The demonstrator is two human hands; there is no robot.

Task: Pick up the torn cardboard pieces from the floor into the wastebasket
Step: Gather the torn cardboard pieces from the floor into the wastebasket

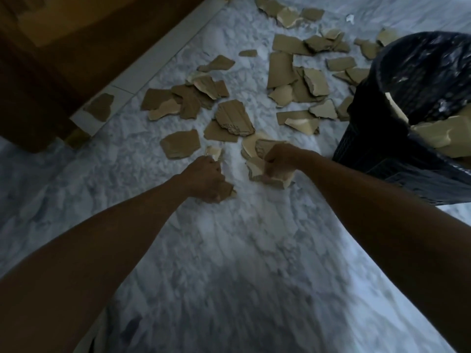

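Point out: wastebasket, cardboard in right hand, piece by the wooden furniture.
wastebasket (pixel 362 138): head view, dark outer wall.
cardboard in right hand (pixel 254 168): head view, pale torn edge.
piece by the wooden furniture (pixel 100 107): head view, its middle.

Counted: 1 wastebasket (pixel 397 138), 2 hands, roughly 40 torn cardboard pieces (pixel 235 118) on floor, exact number unclear.

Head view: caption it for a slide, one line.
Both hands grip cardboard scraps off the marble floor, the lined wastebasket beside them already holding some.
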